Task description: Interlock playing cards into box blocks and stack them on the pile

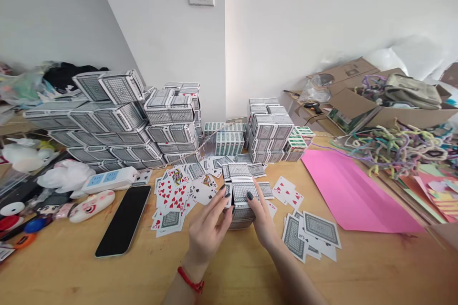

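Observation:
A box-like block folded from playing cards stands on the table in front of me, patterned grey backs facing outward. At its left side my left hand, with a red cord on the wrist, pinches a playing card against a dark gap in the block. The other side of the block is held by my right hand, its thumb on the top face; its fingers behind are partly hidden. Loose face-up cards lie to the left, and a small pile of cards lies to the right.
Stacked card blocks rise at the back left, more card blocks at the back right. Green-white card boxes stand between them. A phone and power strip lie left; pink paper and pipe cleaners lie right.

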The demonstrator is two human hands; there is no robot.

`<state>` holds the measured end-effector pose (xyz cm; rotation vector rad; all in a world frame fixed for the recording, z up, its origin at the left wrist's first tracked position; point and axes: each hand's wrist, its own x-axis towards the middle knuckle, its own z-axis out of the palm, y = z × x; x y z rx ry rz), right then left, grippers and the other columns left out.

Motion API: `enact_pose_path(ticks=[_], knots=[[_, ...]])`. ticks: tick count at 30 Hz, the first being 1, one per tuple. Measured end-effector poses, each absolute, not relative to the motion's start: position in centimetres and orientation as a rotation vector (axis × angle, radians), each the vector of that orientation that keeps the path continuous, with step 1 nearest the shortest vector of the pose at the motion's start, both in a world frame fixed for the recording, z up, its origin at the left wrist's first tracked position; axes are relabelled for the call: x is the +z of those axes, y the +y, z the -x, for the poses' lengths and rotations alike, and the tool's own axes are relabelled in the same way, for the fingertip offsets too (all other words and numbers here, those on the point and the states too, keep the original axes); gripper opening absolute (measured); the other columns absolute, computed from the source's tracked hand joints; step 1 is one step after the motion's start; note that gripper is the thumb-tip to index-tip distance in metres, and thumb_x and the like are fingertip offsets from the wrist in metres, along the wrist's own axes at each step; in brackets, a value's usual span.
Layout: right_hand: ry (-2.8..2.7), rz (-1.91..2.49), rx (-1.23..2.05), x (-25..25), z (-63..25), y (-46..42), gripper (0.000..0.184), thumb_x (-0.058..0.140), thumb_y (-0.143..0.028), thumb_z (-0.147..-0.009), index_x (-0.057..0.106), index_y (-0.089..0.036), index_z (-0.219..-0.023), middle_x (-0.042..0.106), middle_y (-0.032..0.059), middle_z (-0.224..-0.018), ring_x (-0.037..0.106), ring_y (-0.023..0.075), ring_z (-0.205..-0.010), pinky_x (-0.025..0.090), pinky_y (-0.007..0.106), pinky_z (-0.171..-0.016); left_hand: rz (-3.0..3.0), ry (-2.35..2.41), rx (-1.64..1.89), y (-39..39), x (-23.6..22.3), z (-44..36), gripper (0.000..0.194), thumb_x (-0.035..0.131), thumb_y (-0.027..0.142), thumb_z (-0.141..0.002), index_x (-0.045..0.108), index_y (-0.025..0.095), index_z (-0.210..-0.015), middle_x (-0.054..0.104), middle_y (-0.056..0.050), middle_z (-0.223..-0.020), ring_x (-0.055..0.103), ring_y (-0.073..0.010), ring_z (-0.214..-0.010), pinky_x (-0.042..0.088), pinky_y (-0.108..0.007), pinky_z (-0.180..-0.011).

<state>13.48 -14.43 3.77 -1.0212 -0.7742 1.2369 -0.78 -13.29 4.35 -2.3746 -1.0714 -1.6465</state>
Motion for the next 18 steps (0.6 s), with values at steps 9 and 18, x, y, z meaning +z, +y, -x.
enact_pose_path(ticks=[9, 18], knots=[[-0.786, 1.020, 1.203, 3.62, -13.65, -14.21, 0.051, 0.057, -0.038, -0.076, 0.045, -0.028, -0.124, 0.049, -0.0021, -0.128, 0.029, 0.0195, -0.127, 0.018, 0.037, -0.107, 2.524, -1.025, -1.655, -13.24, 4.53, 1.21, 0.043, 0.054, 0.007, -0.074, 0.050, 0.016, -0.116, 0.060, -0.012, -0.113, 0.059, -0.0213, -0.099, 0.052, -0.031, -0.080], [-0.779, 1.044, 1.194, 3.40, -13.93, -14.07, 0.049, 0.058, -0.039, -0.074, 0.049, -0.028, -0.120, 0.052, -0.0020, -0.125, 0.029, 0.0193, -0.127, 0.016, 0.036, -0.107, 2.630, -1.005, -1.600, -13.20, 4.08, 1.59, 0.048, 0.045, 0.004, -0.077, 0.043, 0.016, -0.123, 0.052, -0.014, -0.123, 0.053, -0.0220, -0.109, 0.050, -0.033, -0.085]])
